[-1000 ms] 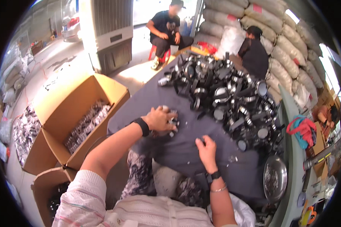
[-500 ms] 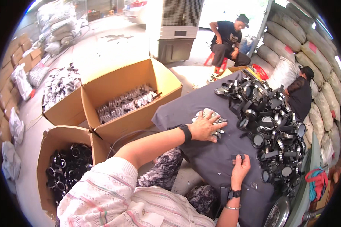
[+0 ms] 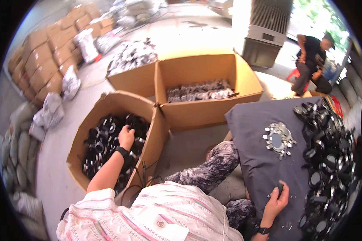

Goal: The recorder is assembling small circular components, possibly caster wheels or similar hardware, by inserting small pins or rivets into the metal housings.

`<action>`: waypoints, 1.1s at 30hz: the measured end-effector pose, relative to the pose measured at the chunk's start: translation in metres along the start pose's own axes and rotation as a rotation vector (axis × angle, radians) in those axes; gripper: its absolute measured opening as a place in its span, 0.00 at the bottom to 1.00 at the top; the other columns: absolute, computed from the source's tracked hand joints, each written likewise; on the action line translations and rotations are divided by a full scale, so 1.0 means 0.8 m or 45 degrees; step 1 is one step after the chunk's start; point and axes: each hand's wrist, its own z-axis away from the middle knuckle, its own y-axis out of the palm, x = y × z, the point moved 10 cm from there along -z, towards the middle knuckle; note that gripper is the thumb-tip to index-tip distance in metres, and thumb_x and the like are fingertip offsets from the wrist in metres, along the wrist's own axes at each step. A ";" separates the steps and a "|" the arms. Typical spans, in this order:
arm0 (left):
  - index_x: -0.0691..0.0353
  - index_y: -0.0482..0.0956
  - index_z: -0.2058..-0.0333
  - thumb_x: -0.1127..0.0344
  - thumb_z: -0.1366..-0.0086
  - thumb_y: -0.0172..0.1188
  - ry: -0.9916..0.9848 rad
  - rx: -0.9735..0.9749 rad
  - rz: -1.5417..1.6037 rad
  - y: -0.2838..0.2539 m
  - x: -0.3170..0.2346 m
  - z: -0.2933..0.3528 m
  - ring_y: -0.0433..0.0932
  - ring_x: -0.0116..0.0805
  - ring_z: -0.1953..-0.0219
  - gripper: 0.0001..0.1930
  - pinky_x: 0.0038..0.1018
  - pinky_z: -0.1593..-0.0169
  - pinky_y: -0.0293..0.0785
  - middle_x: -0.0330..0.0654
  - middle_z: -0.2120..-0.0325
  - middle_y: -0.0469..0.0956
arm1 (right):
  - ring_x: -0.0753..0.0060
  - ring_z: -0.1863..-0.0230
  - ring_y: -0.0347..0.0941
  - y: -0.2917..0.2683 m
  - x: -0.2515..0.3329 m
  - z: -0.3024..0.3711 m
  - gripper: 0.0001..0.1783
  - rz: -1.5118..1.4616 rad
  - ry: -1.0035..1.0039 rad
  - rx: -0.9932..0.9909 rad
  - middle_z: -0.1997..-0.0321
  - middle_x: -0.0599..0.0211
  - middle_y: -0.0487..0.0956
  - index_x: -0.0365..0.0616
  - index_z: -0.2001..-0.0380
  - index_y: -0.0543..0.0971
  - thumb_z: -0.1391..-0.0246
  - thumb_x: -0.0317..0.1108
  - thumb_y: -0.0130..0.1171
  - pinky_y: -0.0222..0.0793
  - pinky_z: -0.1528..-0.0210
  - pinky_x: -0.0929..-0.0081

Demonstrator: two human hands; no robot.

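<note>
- The left grip (image 3: 126, 137) has just left the silvery pieces (image 3: 285, 138) it was covering half a second ago; it is now over the black ring-shaped parts (image 3: 98, 146) inside the nearer carton (image 3: 122, 103), and the head view has swung left with it.
- That leaves the silvery cluster uncovered on the grey-clothed desk (image 3: 249, 120), grouped apart from the large heap of black-strapped round pieces (image 3: 330, 160) along the right; my reading is that silvery and black parts are being kept in separate places.
- The left grip has its fingers curled above the black parts; whether it is grasping one, or has just released one, I cannot tell.
- The right grip (image 3: 275, 205) stays above the near part of the desk, apparently pinching a small dark piece (image 3: 280, 187) between thumb and fingers, as it did half a second ago.
- That dark piece seems to point upward and away from the person; the fingers hide much of it, so its long axis is uncertain.
- The silvery cluster is roughly round, with no single long axis; its tabs stick out in several directions, and a grey disc (image 3: 276, 140) lies on top, face up.
</note>
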 end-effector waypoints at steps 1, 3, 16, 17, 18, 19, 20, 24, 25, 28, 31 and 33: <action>0.64 0.77 0.54 0.60 0.45 0.58 0.007 -0.165 -0.153 -0.021 0.046 0.003 0.78 0.49 0.57 0.21 0.35 0.54 0.73 0.54 0.64 0.80 | 0.83 0.76 0.61 0.005 0.007 0.010 0.07 0.067 -0.136 0.035 0.74 0.73 0.67 0.36 0.62 0.71 0.45 0.22 0.48 0.59 0.75 0.82; 0.64 0.79 0.57 0.61 0.47 0.59 -0.368 0.045 -0.174 -0.006 0.118 0.024 0.79 0.51 0.58 0.19 0.36 0.56 0.74 0.54 0.64 0.80 | 0.76 0.77 0.66 0.022 0.011 0.033 0.04 -0.046 -0.188 0.189 0.73 0.65 0.73 0.35 0.67 0.72 0.47 0.23 0.50 0.64 0.74 0.77; 0.62 0.81 0.60 0.66 0.47 0.59 -0.665 0.923 0.005 0.183 0.198 0.083 0.79 0.40 0.80 0.15 0.35 0.78 0.75 0.45 0.76 0.80 | 0.36 0.64 0.71 0.240 -0.093 0.073 0.09 0.872 -0.115 1.088 0.69 0.42 0.76 0.37 0.63 0.69 0.48 0.26 0.52 0.65 0.62 0.47; 0.63 0.80 0.59 0.66 0.47 0.59 -0.660 0.920 0.066 0.180 0.187 0.084 0.78 0.39 0.81 0.15 0.34 0.78 0.75 0.45 0.77 0.79 | 0.36 0.63 0.72 0.253 -0.111 0.071 0.09 1.033 -0.097 1.126 0.69 0.42 0.77 0.37 0.62 0.70 0.48 0.26 0.52 0.66 0.61 0.48; 0.63 0.80 0.59 0.66 0.46 0.58 -0.661 0.916 0.128 0.179 0.186 0.085 0.78 0.39 0.81 0.15 0.34 0.78 0.75 0.44 0.77 0.79 | 0.36 0.63 0.72 0.265 -0.121 0.071 0.09 1.050 -0.090 1.152 0.69 0.42 0.77 0.37 0.62 0.70 0.48 0.26 0.52 0.66 0.61 0.48; 0.62 0.80 0.58 0.67 0.47 0.58 -0.682 0.890 0.103 0.174 0.198 0.082 0.76 0.37 0.83 0.16 0.33 0.78 0.75 0.44 0.78 0.79 | 0.37 0.62 0.73 0.279 -0.131 0.065 0.10 1.143 -0.053 1.180 0.67 0.42 0.77 0.37 0.63 0.72 0.49 0.27 0.52 0.67 0.59 0.49; 0.62 0.80 0.58 0.67 0.47 0.58 -0.734 0.824 0.100 0.172 0.228 0.084 0.76 0.37 0.83 0.16 0.32 0.79 0.75 0.44 0.79 0.78 | 0.39 0.60 0.74 0.290 -0.142 0.059 0.10 1.240 -0.018 1.209 0.66 0.42 0.78 0.37 0.63 0.73 0.50 0.28 0.53 0.68 0.57 0.50; 0.63 0.78 0.58 0.66 0.44 0.59 -1.062 0.561 0.361 0.168 0.304 0.094 0.76 0.37 0.82 0.14 0.33 0.81 0.74 0.43 0.77 0.76 | 0.41 0.58 0.74 0.302 -0.213 0.036 0.11 1.309 0.146 1.338 0.64 0.43 0.79 0.38 0.64 0.76 0.51 0.31 0.53 0.69 0.55 0.52; 0.63 0.77 0.58 0.65 0.43 0.59 -1.150 0.449 0.509 0.166 0.319 0.092 0.75 0.37 0.83 0.14 0.33 0.82 0.74 0.43 0.76 0.76 | 0.41 0.58 0.74 0.313 -0.211 0.033 0.11 1.324 0.128 1.364 0.64 0.43 0.79 0.38 0.64 0.76 0.51 0.31 0.53 0.69 0.55 0.52; 0.60 0.74 0.56 0.61 0.40 0.59 -1.200 0.237 0.844 0.181 0.347 0.057 0.69 0.32 0.84 0.15 0.29 0.81 0.69 0.40 0.77 0.71 | 0.41 0.57 0.74 0.341 -0.213 0.041 0.13 1.258 0.103 1.523 0.63 0.44 0.79 0.40 0.61 0.75 0.51 0.33 0.54 0.69 0.54 0.53; 0.56 0.71 0.51 0.56 0.40 0.59 -1.126 0.015 0.865 0.196 0.349 -0.007 0.68 0.30 0.83 0.20 0.29 0.77 0.70 0.39 0.73 0.72 | 0.43 0.56 0.74 0.354 -0.261 0.050 0.13 1.510 0.068 1.690 0.61 0.46 0.79 0.40 0.61 0.75 0.50 0.34 0.54 0.69 0.54 0.54; 0.59 0.72 0.46 0.56 0.44 0.63 -1.197 -0.062 0.879 0.219 0.342 -0.044 0.74 0.31 0.77 0.28 0.28 0.78 0.69 0.41 0.70 0.77 | 0.44 0.56 0.75 0.334 -0.324 0.056 0.14 1.600 0.066 1.753 0.62 0.46 0.79 0.40 0.62 0.76 0.51 0.36 0.55 0.70 0.54 0.55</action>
